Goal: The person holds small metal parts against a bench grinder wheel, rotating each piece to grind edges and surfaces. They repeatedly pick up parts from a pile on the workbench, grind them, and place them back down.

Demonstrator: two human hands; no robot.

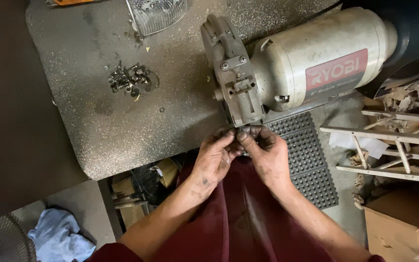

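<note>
A grey speckled table [98,126] with rounded corners fills the upper left of the view, its top dusted with fine grit and small chips. One bench grinder [292,68] lies on it, its cream motor housing pointing right and its grey metal end bracket [233,77] facing the table's near edge. One loose heap of small screws and nuts [129,78] sits well apart from the grinder on the left; the pieces are too small and tangled to count. One wire basket [158,13] stands at the far edge, cut off by the frame. Below the table edge, the left hand [215,157] and the right hand [264,153] meet, touching each other just under the bracket; both are grimy, and the fingers [245,136] of both are pinched together on a small part that is too hidden to make out. Dark red cloth covers the person's lap. On the floor lie one black studded rubber mat [306,160] just right of the hands, one pale blue rag [59,237] at lower left, one wooden rack [389,145] at right, and one cardboard box [403,223] in the lower right corner.
</note>
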